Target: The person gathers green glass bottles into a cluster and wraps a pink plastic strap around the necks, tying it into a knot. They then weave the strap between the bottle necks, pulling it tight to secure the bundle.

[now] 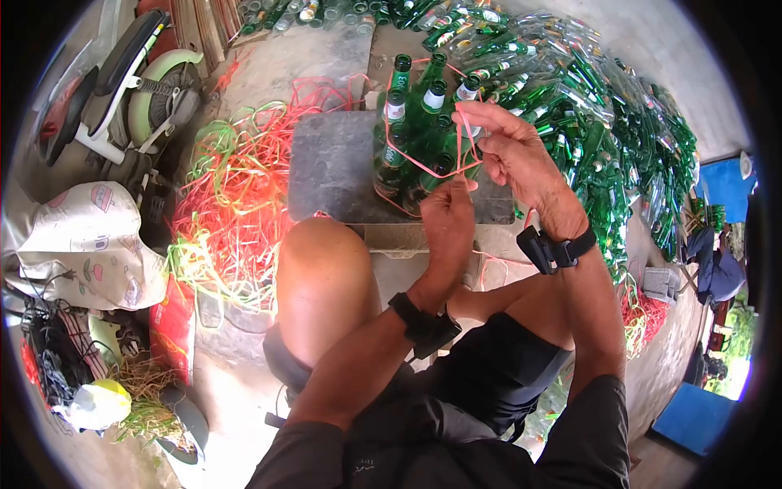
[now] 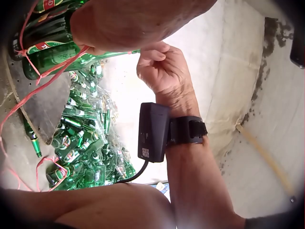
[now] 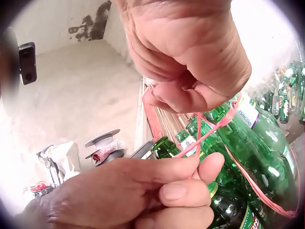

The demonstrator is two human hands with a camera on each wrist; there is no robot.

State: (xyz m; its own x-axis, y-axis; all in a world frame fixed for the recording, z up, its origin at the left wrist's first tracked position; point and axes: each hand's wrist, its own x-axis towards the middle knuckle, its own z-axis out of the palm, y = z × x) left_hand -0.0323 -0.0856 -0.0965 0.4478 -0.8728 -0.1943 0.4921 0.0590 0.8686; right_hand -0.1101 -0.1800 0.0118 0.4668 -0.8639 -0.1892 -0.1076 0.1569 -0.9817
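Observation:
A bundle of green bottles stands upright on a dark board, with pink strap looped around it. The left hand pinches the strap at the near right side of the bundle; in the right wrist view its thumb and fingertips close on it. Above and to the right, the right hand holds a raised loop of the same strap, its fingers curled in the right wrist view. Strands cross between the two hands. In the left wrist view, strap runs over the bottles' lower ends.
A large heap of green bottles lies behind and to the right. Tangled pink and green straps cover the floor at left, near a wheeled machine and a printed cloth. A bent knee is close to the board's front edge.

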